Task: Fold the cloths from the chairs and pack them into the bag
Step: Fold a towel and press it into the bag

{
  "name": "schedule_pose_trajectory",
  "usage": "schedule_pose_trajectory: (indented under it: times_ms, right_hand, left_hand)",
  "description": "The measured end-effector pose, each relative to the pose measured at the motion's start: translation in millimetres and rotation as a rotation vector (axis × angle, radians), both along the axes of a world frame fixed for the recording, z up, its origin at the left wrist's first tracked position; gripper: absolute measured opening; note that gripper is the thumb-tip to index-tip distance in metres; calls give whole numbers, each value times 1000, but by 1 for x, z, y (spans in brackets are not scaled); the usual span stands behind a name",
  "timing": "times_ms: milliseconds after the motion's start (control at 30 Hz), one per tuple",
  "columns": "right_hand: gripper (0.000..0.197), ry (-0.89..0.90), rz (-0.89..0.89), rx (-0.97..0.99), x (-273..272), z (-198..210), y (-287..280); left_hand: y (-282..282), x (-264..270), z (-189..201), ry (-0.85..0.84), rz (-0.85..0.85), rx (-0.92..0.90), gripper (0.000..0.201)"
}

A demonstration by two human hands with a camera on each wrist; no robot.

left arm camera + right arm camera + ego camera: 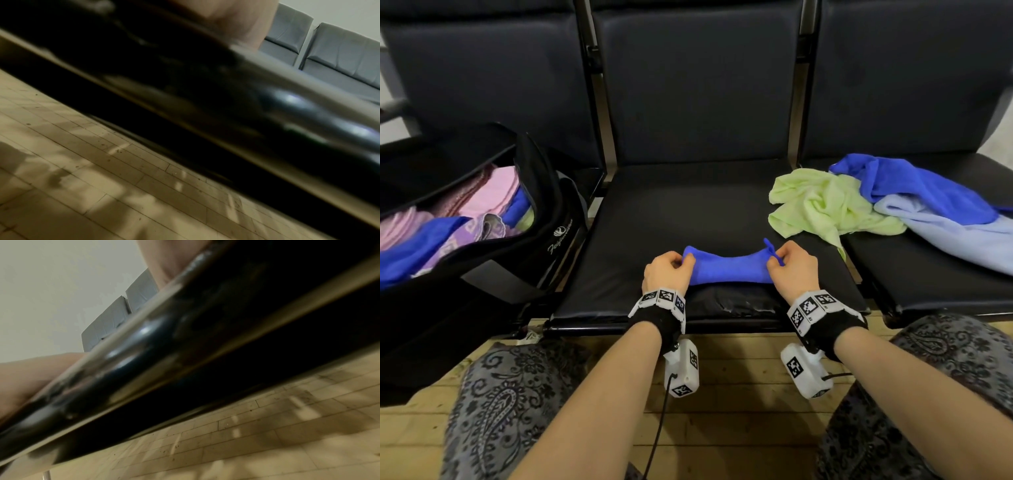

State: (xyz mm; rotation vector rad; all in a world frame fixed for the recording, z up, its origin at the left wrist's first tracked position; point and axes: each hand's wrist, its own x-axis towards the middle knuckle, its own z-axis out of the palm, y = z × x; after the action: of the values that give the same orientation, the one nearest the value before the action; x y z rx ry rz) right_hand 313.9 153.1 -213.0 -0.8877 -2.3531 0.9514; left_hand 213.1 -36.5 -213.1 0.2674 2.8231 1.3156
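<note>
A small blue cloth (727, 267) lies folded into a narrow band on the middle black chair seat (688, 212). My left hand (669, 269) pinches its left end and my right hand (789, 265) pinches its right end, stretching it between them. A black bag (551, 219) stands open on the left chair, holding pink, purple and blue cloths. Both wrist views show only the chair's front edge (205, 100) and floor; the fingers and cloth are hidden there.
A pale green cloth (822, 205), a dark blue cloth (914, 185) and a light blue cloth (955, 233) lie crumpled on the right chair. Chair backs rise behind. My patterned knees (493, 404) and wooden floor (739, 428) are below.
</note>
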Motion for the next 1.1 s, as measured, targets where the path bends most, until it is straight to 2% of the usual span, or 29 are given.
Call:
schedule_pose_trajectory:
  times_ms: [167,267,333,500,767,900,1000,1100]
  right_hand:
    - [11,-15,-52,-16,3,-2,-3]
    - [18,-31,-53,12,2,-4,-2]
    - [21,-19,-37,53,1,-4,-1]
    - [31,51,-16,189,3,-6,-3]
    - [26,-31,-14,124,3,-5,-3]
    - [25,-23,-16,102,2,-4,-3]
    - [16,-3,-21,100,2,-4,-3]
    - [18,17,-22,107,3,-3,-6]
  left_hand:
    - [1,-1,2,-4,-15,-44,34]
    - [1,-2,1,-69,-83,-66,42]
    - [-1,-3,-2,-81,-131,-81,44]
    - [1,-7,-4,-41,-142,-191,36]
    - [8,-9,0,-122,-150,-462,59]
    - [11,-13,4,-223,-163,-486,63]
    - [11,-16,9,-292,-187,-496,59]
    - [10,-16,14,-363,-195,-427,39]
